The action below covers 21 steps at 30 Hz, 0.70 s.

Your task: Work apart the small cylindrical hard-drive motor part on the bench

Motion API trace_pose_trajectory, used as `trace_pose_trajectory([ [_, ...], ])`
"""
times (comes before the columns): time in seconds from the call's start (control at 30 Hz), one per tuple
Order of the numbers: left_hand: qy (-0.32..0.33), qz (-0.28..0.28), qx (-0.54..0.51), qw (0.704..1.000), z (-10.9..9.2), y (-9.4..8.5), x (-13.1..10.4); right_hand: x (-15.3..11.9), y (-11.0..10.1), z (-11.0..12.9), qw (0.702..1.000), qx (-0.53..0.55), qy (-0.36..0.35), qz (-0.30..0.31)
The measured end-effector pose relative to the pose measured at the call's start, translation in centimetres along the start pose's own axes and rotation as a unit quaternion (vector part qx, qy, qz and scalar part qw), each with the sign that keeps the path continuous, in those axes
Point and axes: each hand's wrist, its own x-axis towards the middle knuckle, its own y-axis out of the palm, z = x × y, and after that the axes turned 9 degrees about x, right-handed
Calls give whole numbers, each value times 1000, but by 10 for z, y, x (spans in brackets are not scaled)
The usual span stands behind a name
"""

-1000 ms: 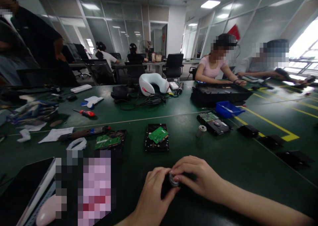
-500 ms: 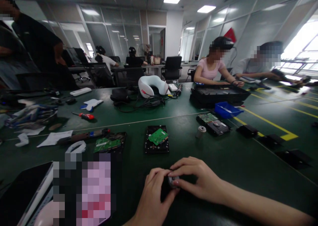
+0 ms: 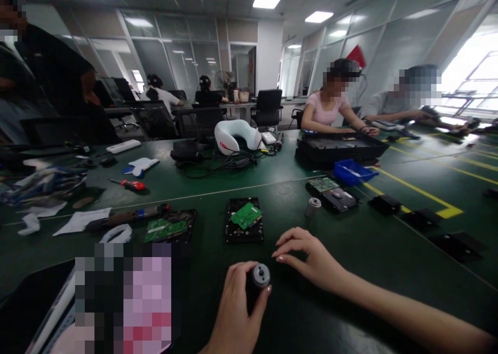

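Between the thumb and fingers of my left hand [image 3: 237,302] is a small cylindrical motor [image 3: 261,275], its round grey end with a central hole facing up. To the right of it hovers my right hand [image 3: 309,258], holding nothing, its fingers slightly bent and apart. Farther out stands a second metal cylinder [image 3: 313,207] of similar look. A hard drive [image 3: 229,235] with a loose green circuit board [image 3: 246,215] on top lies straight ahead of my hands.
Another hard drive [image 3: 335,194] lies near a blue bin [image 3: 355,172]. On the left are a power screwdriver [image 3: 128,216], a red screwdriver [image 3: 132,185] and a further drive with a board [image 3: 167,230]. A neck pillow [image 3: 227,136] and cables sit farther back. Co-workers sit beyond the table.
My right hand has let go of the motor and moved up and away to the right. The motor's end, covered before by fingers, now shows in my left hand.
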Motion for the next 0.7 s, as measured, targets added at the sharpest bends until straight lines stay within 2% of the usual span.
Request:
trace_pose_trajectory([
  [0.13, -1, -15, -3, 1000, 1, 0, 1, -1, -1, -20, 995, -83, 12, 55],
  [0.37, -8, -10, -14, 1000, -2, -3, 3, 3, -3, -29, 995, -76, 2, 71],
  [0.47, -25, 9, -33, 999, -2, -5, 6, 6, -1, -19, 999, -28, -7, 25],
  [0.57, -29, 38, -53, 997, -3, -6, 8, 6, 2, 3, 999, 28, -22, -20],
  [0.7, -24, 55, -59, 996, -5, -7, 8, 3, 7, 26, 997, 30, -66, -5],
])
